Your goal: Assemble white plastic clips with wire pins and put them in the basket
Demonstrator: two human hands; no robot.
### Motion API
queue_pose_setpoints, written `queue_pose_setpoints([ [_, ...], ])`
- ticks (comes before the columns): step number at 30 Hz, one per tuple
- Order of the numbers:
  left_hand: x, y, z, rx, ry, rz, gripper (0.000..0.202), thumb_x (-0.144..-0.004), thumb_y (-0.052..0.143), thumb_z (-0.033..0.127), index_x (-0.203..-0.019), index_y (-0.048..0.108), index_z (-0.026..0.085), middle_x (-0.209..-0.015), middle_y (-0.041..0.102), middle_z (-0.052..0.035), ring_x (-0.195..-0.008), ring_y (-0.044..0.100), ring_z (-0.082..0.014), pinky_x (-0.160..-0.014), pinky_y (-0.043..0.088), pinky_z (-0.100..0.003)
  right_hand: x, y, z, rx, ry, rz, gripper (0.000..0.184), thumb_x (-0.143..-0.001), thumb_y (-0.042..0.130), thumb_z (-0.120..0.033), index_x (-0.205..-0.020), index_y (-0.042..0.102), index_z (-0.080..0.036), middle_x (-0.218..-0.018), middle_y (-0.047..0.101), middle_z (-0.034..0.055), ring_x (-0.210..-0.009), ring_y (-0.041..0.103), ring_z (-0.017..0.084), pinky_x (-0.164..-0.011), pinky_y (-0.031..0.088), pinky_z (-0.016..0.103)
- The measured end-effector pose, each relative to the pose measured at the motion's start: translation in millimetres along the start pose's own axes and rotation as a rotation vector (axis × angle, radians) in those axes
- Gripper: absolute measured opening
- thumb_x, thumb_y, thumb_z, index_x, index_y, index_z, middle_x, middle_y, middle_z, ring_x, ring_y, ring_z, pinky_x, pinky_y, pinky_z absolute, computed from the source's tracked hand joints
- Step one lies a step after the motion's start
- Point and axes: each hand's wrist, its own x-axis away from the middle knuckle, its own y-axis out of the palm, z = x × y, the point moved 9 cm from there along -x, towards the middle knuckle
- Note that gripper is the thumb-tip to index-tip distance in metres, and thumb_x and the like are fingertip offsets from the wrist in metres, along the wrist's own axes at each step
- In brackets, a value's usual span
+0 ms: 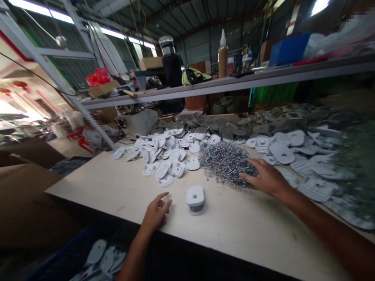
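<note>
My left hand hovers by the table's front edge with its fingers apart and nothing in them. Just right of it stands a small white assembly, a rounded plate with a centre hole on top of a round base. My right hand reaches to the right side of a heap of metal screws or nails, thumb and fingers spread at its edge. Whether a fingertip touches the heap I cannot tell. Left of the heap lies a pile of white oval plates, some ribbed, some with a hole.
More white plates cover the table's right side, and greyish ones lie at the back. A shelf crosses above with a glue bottle and a flask. Below the front edge, a blue crate holds white plates.
</note>
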Motion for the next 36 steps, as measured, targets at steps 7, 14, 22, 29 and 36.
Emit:
queue_pose_setpoints([
  [7,2.2,-2.4,-10.6,0.099,0.087,0.082,0.065,-0.088,0.060,0.065,-0.130,0.068,0.016,-0.064,0.057,0.0055,-0.040,0.054,-0.0156,-0.038,0.042,-0.027,-13.0,46.4,-16.9,0.188,0.004,-0.070,0.069,-0.091,0.076,-0.048,-0.152,0.062,-0.019,-0.151,0.053,0.0248,-0.134,0.058,0.047,-0.110,0.052,0.057],
  [14,7.5,-8.0,3.3,-0.070,0.289,0.222,0.043,-0.090,0.059,0.050,-0.111,0.080,0.018,-0.065,0.060,0.0020,-0.059,0.061,-0.0166,-0.060,0.046,-0.027,-22.6,36.4,5.1,0.154,-0.108,-0.215,0.070,-0.085,0.077,-0.035,-0.153,0.064,-0.021,-0.147,0.055,0.0180,-0.128,0.063,0.037,-0.110,0.053,0.046],
  [22,7.4,-6.3,-4.6,-0.020,0.292,0.208,0.035,-0.090,0.062,0.039,-0.111,0.081,0.019,-0.070,0.065,0.0007,-0.063,0.060,-0.0154,-0.065,0.046,-0.026,-44.8,25.6,15.2,0.174,-0.143,-0.208,0.060,-0.077,0.082,-0.033,-0.135,0.076,-0.020,-0.127,0.066,0.0145,-0.110,0.067,0.033,-0.100,0.056,0.043],
  [29,4.8,-1.5,-3.3,-0.001,0.304,0.166,0.032,-0.094,0.062,0.034,-0.114,0.080,0.016,-0.068,0.066,0.0014,-0.057,0.059,-0.0129,-0.066,0.048,-0.026,-57.3,34.3,11.5,0.262,-0.033,-0.160,0.072,-0.070,0.089,-0.033,-0.138,0.073,-0.014,-0.124,0.068,0.0170,-0.111,0.063,0.034,-0.100,0.052,0.043],
  [36,10.4,-4.4,0.9,0.036,0.311,0.147,0.030,-0.094,0.063,0.025,-0.117,0.079,0.015,-0.070,0.065,0.0019,-0.056,0.057,-0.0110,-0.063,0.047,-0.023,-65.5,17.4,-9.6,0.264,-0.085,-0.185,0.052,-0.071,0.084,-0.019,-0.123,0.083,-0.017,-0.109,0.074,0.0105,-0.097,0.066,0.028,-0.094,0.052,0.038],
])
